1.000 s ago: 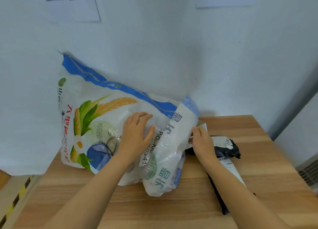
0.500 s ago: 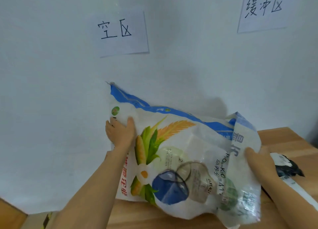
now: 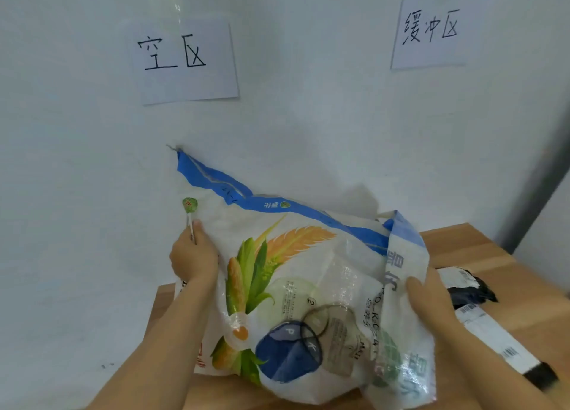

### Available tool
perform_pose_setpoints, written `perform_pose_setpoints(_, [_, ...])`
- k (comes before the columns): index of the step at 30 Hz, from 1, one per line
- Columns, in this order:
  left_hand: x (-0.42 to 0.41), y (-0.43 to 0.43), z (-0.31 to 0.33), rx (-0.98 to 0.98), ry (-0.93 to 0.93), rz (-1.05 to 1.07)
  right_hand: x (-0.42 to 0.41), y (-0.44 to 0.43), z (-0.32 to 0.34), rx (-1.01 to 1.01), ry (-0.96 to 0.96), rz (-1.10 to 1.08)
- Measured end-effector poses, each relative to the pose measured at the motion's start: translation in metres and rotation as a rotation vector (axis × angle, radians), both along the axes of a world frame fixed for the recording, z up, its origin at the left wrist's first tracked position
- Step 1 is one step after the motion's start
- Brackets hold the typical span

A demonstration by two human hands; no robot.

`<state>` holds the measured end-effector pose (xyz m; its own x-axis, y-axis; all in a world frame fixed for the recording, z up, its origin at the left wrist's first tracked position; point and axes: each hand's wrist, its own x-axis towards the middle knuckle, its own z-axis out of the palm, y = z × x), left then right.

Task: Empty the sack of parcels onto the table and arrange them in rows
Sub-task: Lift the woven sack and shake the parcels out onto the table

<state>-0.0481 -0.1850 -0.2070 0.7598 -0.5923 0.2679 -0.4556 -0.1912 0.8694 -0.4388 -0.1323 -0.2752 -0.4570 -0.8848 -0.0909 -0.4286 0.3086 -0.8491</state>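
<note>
The sack [image 3: 302, 286], a white woven bag printed with corn and wheat and edged in blue, stands on the wooden bench [image 3: 481, 246] against the wall, its blue-banded edge raised and slanting down to the right. The left hand [image 3: 192, 258] pinches the sack's left edge just below the upper corner, thumb on the printed face. The right hand [image 3: 431, 298] grips the folded right end, thumb in front and fingers hidden behind the fabric. Just beyond that hand a black parcel [image 3: 465, 289] with a white label lies on the bench, and a longer labelled parcel [image 3: 499, 345] lies nearer the camera, partly behind the right forearm. The sack looks bulky, so this reads as the emptying step, with the arranging not yet begun. Which end is the mouth cannot be told for sure, though the parcels beside the right end suggest it opens there. The next move probably calls for lifting the left end higher while the right hand spreads the opening, so the contents slide out onto bare bench. Two handwritten paper signs [image 3: 185, 61] [image 3: 428, 28] hang on the wall above.
</note>
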Motion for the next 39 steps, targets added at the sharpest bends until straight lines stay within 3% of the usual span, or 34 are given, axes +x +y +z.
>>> perform_pose_setpoints(5, [-0.027,0.009,0.027,-0.122,-0.034,-0.009,-0.008,0.010,-0.005,-0.001,-0.066,0.004])
perform_pose_setpoints(9, [-0.066,0.021,0.070,-0.273,-0.167,-0.030,-0.021,0.012,-0.007,-0.051,-0.164,0.061])
perform_pose_setpoints(16, [-0.157,0.034,0.131,-0.440,-0.412,-0.085,-0.046,0.013,-0.031,0.188,-0.391,0.262])
perform_pose_setpoints(22, [-0.226,0.040,0.121,-0.438,-0.522,-0.230,-0.071,0.014,-0.055,0.413,-0.265,0.392])
perform_pose_setpoints(25, [-0.251,0.042,0.113,-0.442,-0.614,-0.275,-0.075,0.017,-0.068,0.442,-0.380,0.403])
perform_pose_setpoints(27, [-0.263,0.043,0.105,-0.417,-0.677,-0.286,-0.074,0.018,-0.070,0.499,-0.533,0.311])
perform_pose_setpoints(29, [-0.273,0.044,0.093,-0.382,-0.715,-0.320,-0.078,0.017,-0.064,0.531,-0.566,0.189])
perform_pose_setpoints(32, [-0.283,0.046,0.072,-0.306,-0.762,-0.376,-0.097,0.010,-0.040,0.432,-0.347,0.161])
perform_pose_setpoints(37, [-0.280,0.048,0.056,-0.167,-0.671,-0.402,-0.095,-0.001,0.046,-0.144,-0.313,0.356])
perform_pose_setpoints(39, [-0.272,0.048,0.051,-0.118,-0.649,-0.410,-0.074,-0.008,0.090,-0.284,-0.321,0.435])
